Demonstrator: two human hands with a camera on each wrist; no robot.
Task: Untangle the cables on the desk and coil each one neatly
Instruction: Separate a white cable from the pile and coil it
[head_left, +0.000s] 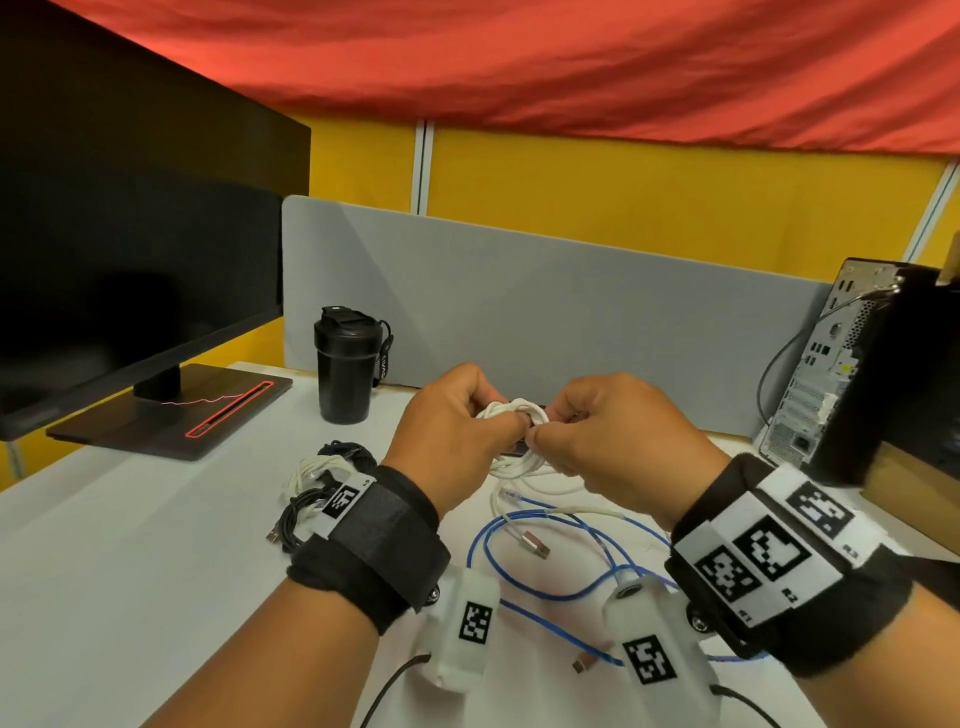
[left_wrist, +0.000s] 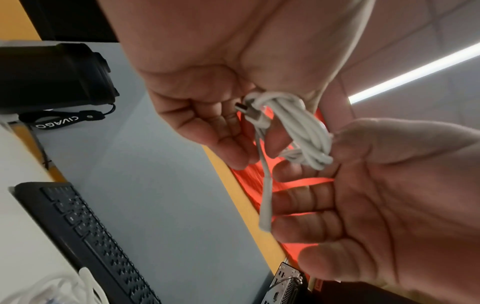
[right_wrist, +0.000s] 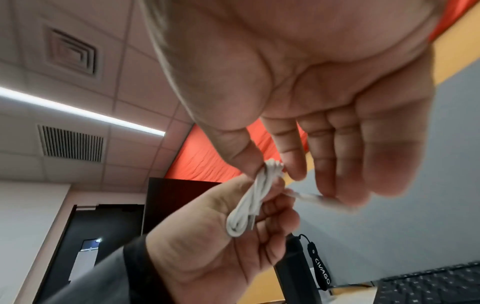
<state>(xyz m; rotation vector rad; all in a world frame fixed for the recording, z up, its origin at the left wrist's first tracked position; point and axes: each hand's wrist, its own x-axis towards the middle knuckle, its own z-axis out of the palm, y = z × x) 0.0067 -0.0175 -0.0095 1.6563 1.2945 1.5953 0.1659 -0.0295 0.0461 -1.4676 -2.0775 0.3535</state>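
Note:
I hold a white cable (head_left: 513, 413), wound into a small coil, above the desk between both hands. My left hand (head_left: 467, 418) grips one side of the coil, fingers curled round it. On the other side my right hand (head_left: 571, 423) pinches the coil with thumb and forefinger. In the left wrist view the coil (left_wrist: 296, 127) shows a plug end sticking out by my left hand (left_wrist: 233, 117). The right wrist view has my right hand (right_wrist: 270, 163) pinching the coil's (right_wrist: 249, 205) top. A blue cable (head_left: 545, 551) and another white cable (head_left: 524, 535) lie loose on the desk below.
Coiled black and white cable bundles (head_left: 317, 486) lie at the left of the white desk (head_left: 130, 545). Behind stand a black tumbler (head_left: 345, 374), a monitor (head_left: 130, 249) on its base, and a grey partition (head_left: 571, 301). A PC tower (head_left: 841, 364) stands at right. A keyboard (left_wrist: 78, 236) lies beyond.

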